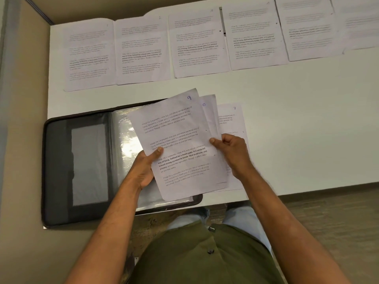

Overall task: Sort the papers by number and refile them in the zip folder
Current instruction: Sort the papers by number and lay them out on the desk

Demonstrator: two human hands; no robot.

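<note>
Papers numbered for sorting are split between two places: a row of sheets [201,42] lies flat along the far edge of the worktop [307,119], and a small fanned stack [180,144] is held above the open zip folder [82,167] at the near left corner. The top sheet reads 9, with its long axis tilted, running from the near edge up toward the far right; another sheet marked 7 [231,117] lies on the worktop beneath the right hand. The left hand [145,169] grips the stack's left edge, thumb pressed on top. The right hand [231,152] pinches the right edge of the sheets, fingers curled behind, seemingly best placed to peel one off.
</note>
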